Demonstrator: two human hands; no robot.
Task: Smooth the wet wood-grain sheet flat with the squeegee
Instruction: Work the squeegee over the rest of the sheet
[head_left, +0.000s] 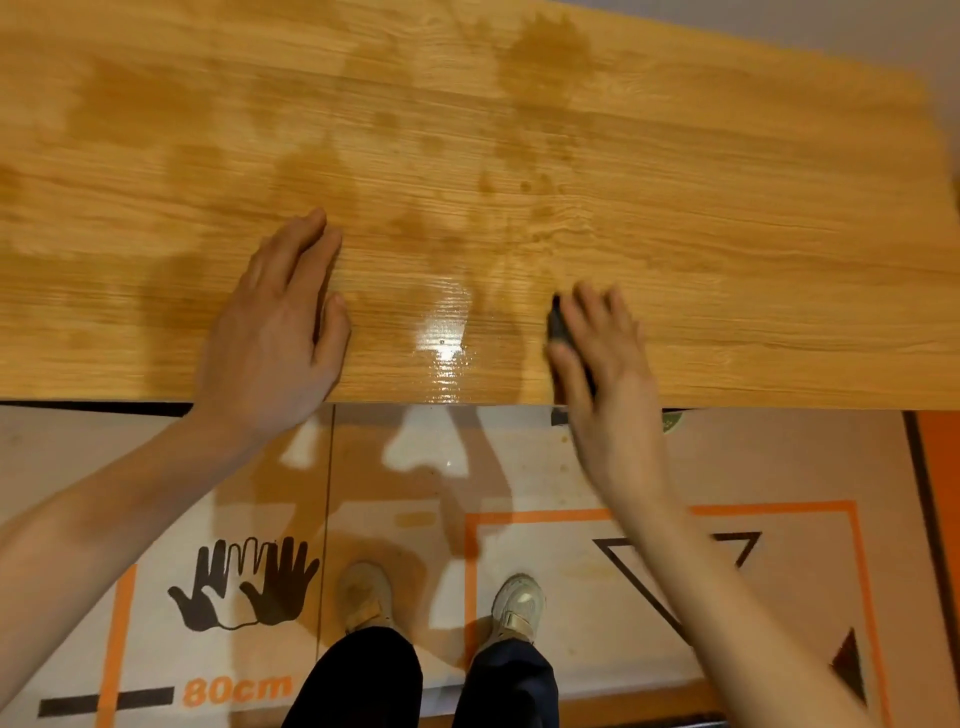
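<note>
The wood-grain sheet covers the whole work surface, with dark wet patches across its middle and a shiny wet glare near the front edge. My left hand lies flat on the sheet near that edge, fingers together and pointing away from me. My right hand is blurred and grips a dark squeegee, whose blade rests on the sheet just right of the glare. Most of the squeegee is hidden under my fingers.
The sheet's front edge overhangs the floor. Below lies a printed floor mat with hand symbols, orange lines and "80cm". My two shoes stand on it. A small green object peeks out under the edge by my right wrist.
</note>
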